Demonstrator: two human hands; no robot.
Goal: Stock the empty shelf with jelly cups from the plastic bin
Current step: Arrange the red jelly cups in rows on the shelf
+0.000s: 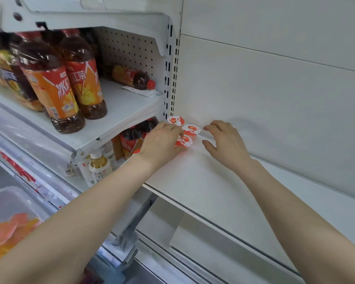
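We face the empty shelf (213, 191), a wide white board, bare except at its back left corner. Down at our lower left sits the plastic bin (19, 193), well apart from the shelf, with orange cups blurred inside it. Past the slotted upright (171, 78) the tea bottles (49, 85) stand on a neighbouring shelf. Our left hand (161, 141) reaches into the corner, its fingers curled round the nearest cup (184, 141). Our right hand (225, 140) lies just beside it, fingers loosely spread and holding nothing. Three jelly cups (191, 129) sit in a short row running forward from the back wall, lids up and close together.

We judge the step in hand to be setting this cup down in line. It should land flat and snug against its neighbour, and the fingers should lift straight off so the row is not nudged. The right hand could steady the row.

The upright and back wall hem in the corner. To the right and toward the front lip the board lies open, so further rows can grow that way, kept back from the edge.
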